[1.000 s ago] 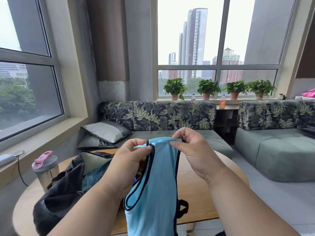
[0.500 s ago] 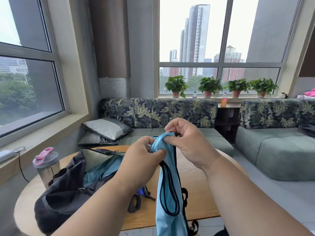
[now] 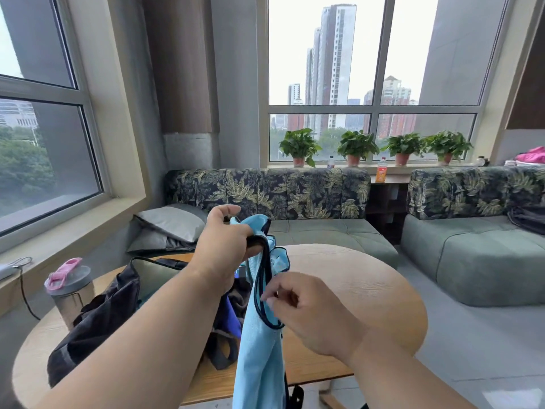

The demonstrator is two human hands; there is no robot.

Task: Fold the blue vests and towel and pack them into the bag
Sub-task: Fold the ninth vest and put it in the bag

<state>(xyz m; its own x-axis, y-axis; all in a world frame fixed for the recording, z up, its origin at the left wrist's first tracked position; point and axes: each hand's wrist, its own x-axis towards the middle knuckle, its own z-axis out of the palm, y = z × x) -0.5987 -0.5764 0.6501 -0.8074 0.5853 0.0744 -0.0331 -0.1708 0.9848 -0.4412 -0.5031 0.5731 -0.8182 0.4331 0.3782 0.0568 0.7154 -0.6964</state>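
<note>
A light blue vest [image 3: 256, 349] with dark trim hangs in front of me over the round wooden table [image 3: 354, 293]. My left hand [image 3: 227, 243] grips its bunched top edge and holds it up. Lower and to the right, my right hand [image 3: 306, 311] has its fingers curled at the dark trim of an armhole and seems to pinch it. The black bag [image 3: 97, 317] lies open on the table's left side, partly hidden behind my left forearm. A darker blue piece of fabric [image 3: 231, 317] shows beside the bag, behind the vest.
A steel bottle with a pink lid [image 3: 69, 281] stands at the table's left edge. Green sofas [image 3: 324, 234] with leaf-print backs and grey cushions [image 3: 171, 222] sit behind the table. Potted plants [image 3: 356, 146] line the window sill.
My right hand has let go of the vest's top and dropped to the armhole trim. My left hand now holds the bunched top alone.
</note>
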